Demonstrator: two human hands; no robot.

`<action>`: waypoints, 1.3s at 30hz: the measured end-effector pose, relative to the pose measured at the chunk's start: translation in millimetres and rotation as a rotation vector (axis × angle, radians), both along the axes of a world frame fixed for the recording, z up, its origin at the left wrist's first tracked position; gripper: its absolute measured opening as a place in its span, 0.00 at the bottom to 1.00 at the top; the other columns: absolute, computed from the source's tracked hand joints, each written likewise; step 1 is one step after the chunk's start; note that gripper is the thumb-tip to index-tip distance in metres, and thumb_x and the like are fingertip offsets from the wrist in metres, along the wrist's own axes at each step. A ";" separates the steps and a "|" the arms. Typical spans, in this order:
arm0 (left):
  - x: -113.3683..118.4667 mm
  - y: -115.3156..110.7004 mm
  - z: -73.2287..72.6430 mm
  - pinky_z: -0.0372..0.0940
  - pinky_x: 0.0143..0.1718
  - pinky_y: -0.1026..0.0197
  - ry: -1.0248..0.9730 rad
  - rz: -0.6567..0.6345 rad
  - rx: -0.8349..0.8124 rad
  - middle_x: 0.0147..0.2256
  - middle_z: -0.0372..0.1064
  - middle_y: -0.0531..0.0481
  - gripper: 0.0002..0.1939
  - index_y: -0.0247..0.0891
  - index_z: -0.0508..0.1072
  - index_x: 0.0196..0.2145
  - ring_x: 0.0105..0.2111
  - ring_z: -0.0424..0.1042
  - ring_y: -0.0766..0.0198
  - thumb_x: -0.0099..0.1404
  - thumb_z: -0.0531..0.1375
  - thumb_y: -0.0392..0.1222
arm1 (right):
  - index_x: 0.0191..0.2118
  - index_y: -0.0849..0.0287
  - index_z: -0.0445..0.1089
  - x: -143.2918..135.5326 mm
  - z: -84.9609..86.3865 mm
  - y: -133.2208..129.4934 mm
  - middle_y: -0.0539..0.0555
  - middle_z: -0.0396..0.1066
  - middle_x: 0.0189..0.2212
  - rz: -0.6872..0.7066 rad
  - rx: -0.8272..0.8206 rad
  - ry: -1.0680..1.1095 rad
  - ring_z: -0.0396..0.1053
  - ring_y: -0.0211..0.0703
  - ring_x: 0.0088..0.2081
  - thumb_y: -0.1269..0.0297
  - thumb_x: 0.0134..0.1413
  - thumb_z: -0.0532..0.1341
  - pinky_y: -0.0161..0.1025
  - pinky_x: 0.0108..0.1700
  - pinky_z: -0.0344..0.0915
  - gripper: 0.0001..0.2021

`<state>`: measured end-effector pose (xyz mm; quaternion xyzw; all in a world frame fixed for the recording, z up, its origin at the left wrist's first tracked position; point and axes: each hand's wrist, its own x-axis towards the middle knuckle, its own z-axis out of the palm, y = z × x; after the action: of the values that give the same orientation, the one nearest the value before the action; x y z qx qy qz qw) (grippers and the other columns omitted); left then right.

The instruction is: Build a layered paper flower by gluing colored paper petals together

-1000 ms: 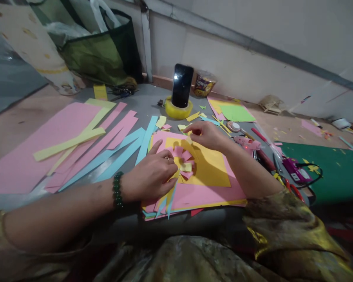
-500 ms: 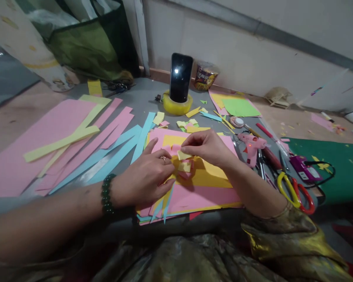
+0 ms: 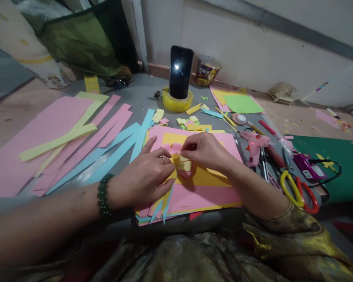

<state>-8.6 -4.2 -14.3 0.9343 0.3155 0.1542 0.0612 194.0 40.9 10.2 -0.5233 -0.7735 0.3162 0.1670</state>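
Observation:
Both hands work over a stack of pink paper (image 3: 200,196) with an orange sheet (image 3: 220,178) on top. A small cluster of folded pink and pale yellow paper pieces (image 3: 184,166) lies between them. My left hand (image 3: 148,172), with a ring and a green bead bracelet, rests at the cluster's left side, its index finger raised and its other fingertips against the paper. My right hand (image 3: 205,150) is pinched at the cluster's upper right, on a pale yellow piece mostly hidden by the fingers. Thin blue and orange strips (image 3: 163,205) stick out below my left hand.
Pink, yellow and blue strips (image 3: 114,143) spread at the left. A phone (image 3: 180,72) stands in a yellow tape roll (image 3: 177,102) near a snack cup (image 3: 206,71). A pink glue gun (image 3: 254,145), scissors (image 3: 290,190) and a purple box (image 3: 308,167) lie right; paper scraps (image 3: 190,121) lie ahead.
My right thumb and fingers have moved slightly down onto the cluster, and the pale yellow piece under them now sits lower and is more covered. The view has shifted a little.

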 end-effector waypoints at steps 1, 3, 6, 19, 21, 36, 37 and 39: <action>0.0 0.1 0.6 0.48 0.66 0.32 0.004 -0.004 -0.003 0.26 0.74 0.51 0.15 0.41 0.69 0.25 0.42 0.74 0.53 0.69 0.51 0.41 | 0.25 0.62 0.77 -0.2 -0.1 0.0 0.50 0.75 0.24 0.008 0.006 -0.013 0.69 0.35 0.27 0.78 0.47 0.63 0.33 0.32 0.60 0.07; 0.0 0.3 1.7 0.48 0.66 0.31 0.008 -0.014 -0.007 0.26 0.75 0.51 0.15 0.40 0.70 0.25 0.42 0.74 0.53 0.69 0.51 0.41 | 0.26 0.61 0.77 -1.0 0.3 -0.1 0.50 0.76 0.24 0.022 0.013 -0.044 0.68 0.35 0.27 0.78 0.47 0.63 0.33 0.32 0.60 0.07; -0.5 0.6 3.0 0.47 0.67 0.31 0.018 -0.030 -0.014 0.26 0.74 0.50 0.15 0.40 0.71 0.26 0.42 0.74 0.53 0.69 0.51 0.41 | 0.26 0.62 0.77 -2.7 1.5 -0.5 0.50 0.75 0.23 0.017 0.020 -0.095 0.68 0.35 0.27 0.78 0.47 0.63 0.34 0.32 0.59 0.08; 1.8 0.1 4.0 0.54 0.64 0.36 0.018 0.037 -0.054 0.34 0.74 0.47 0.08 0.40 0.71 0.32 0.39 0.73 0.56 0.64 0.52 0.35 | 0.25 0.61 0.77 -2.0 0.3 -0.2 0.51 0.76 0.24 0.030 0.068 -0.171 0.68 0.36 0.28 0.79 0.48 0.62 0.34 0.32 0.58 0.09; 1.9 0.7 3.0 0.54 0.64 0.34 0.012 0.029 -0.044 0.33 0.74 0.46 0.09 0.40 0.72 0.32 0.38 0.73 0.55 0.63 0.52 0.34 | 0.26 0.61 0.78 -2.1 1.4 0.0 0.52 0.76 0.24 0.033 0.070 -0.189 0.68 0.36 0.28 0.79 0.48 0.62 0.34 0.32 0.58 0.09; 4.3 4.8 -5.2 0.55 0.63 0.33 -0.012 0.026 -0.038 0.36 0.76 0.44 0.12 0.39 0.76 0.35 0.41 0.73 0.52 0.60 0.52 0.34 | 0.29 0.61 0.79 -5.3 5.0 -1.2 0.54 0.76 0.28 0.050 0.083 -0.266 0.68 0.38 0.30 0.78 0.50 0.62 0.36 0.35 0.59 0.09; 4.9 5.1 -5.8 0.55 0.63 0.32 -0.014 0.025 -0.031 0.36 0.76 0.44 0.12 0.39 0.76 0.35 0.41 0.73 0.52 0.60 0.52 0.34 | 0.29 0.62 0.79 -5.4 4.9 -0.9 0.54 0.76 0.28 0.050 0.084 -0.261 0.68 0.38 0.30 0.78 0.50 0.62 0.35 0.35 0.59 0.09; 6.0 5.4 -6.9 0.55 0.63 0.31 -0.026 0.025 -0.015 0.35 0.76 0.43 0.13 0.38 0.77 0.35 0.41 0.73 0.51 0.60 0.52 0.34 | 0.29 0.62 0.80 -5.5 4.7 -0.1 0.53 0.76 0.27 0.051 0.088 -0.256 0.68 0.37 0.30 0.77 0.50 0.63 0.35 0.35 0.59 0.08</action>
<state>-2.5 1.2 -21.1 0.9277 0.3276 0.1644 0.0705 188.5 40.8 14.9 -0.5315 -0.8147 0.2169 0.0818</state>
